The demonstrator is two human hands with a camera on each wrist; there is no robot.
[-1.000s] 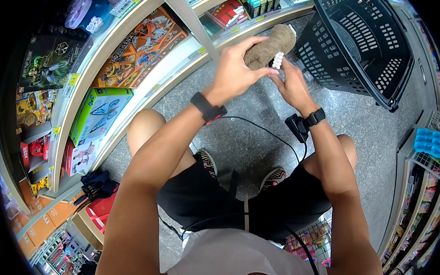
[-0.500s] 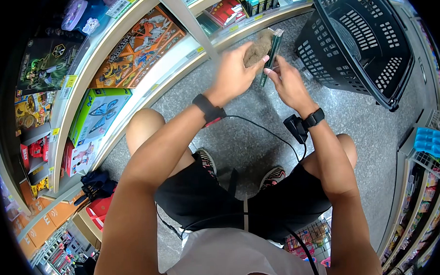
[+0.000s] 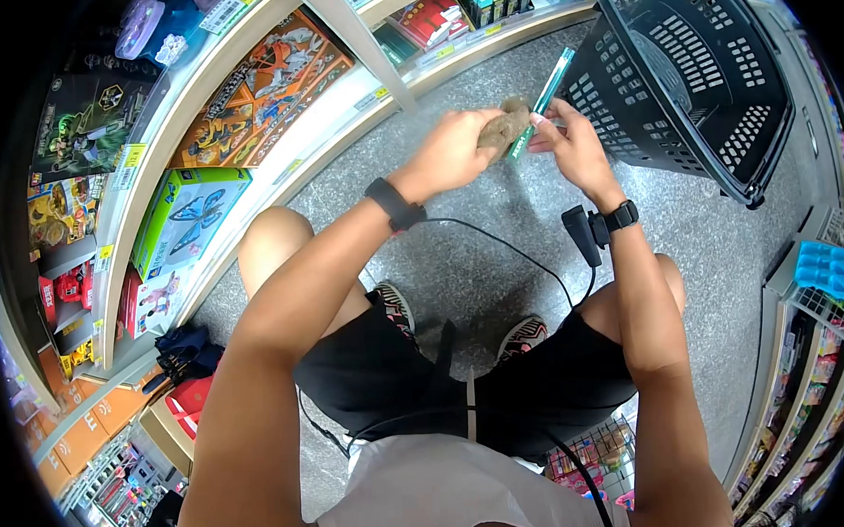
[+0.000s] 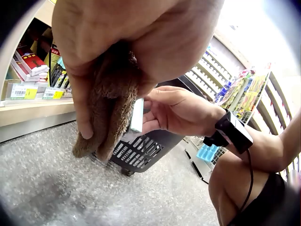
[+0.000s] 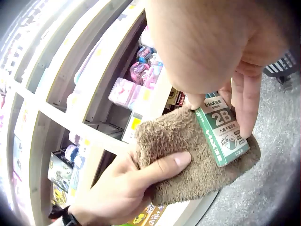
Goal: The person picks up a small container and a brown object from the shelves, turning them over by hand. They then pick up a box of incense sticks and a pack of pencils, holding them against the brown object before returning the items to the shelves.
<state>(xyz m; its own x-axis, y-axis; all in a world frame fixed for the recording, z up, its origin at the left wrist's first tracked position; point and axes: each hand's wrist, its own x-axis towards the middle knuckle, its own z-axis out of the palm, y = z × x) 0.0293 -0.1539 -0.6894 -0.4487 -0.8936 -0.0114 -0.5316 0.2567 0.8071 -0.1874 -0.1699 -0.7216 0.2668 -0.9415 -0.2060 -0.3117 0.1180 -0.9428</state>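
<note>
My left hand (image 3: 450, 151) grips a folded brown fluffy cloth (image 5: 164, 134), the thumb on top of it in the right wrist view. In the left wrist view the cloth (image 4: 110, 113) hangs in folds between the fingers. My right hand (image 3: 579, 148) holds a slim green and white pencil box (image 5: 222, 129) marked 2B, fingers along its sides. Part of the cloth lies behind and beside the box, overlapping it. Seen from the head, the box (image 3: 559, 74) slants up and to the right, over the floor.
A black shopping basket (image 3: 613, 114) stands on the grey floor (image 3: 704, 251), just right of the right hand. Shelves with a butterfly box (image 3: 194, 217) and other boxed goods curve along the left. A cable (image 3: 506, 241) runs between the wrists; another shelf rack (image 3: 794, 379) is at right.
The pencil box, mostly hidden by the cloth at first, has turned and now shows its light teal side, slanting right. The right hand has shifted right; the left hand has dropped slightly with the cloth.
</note>
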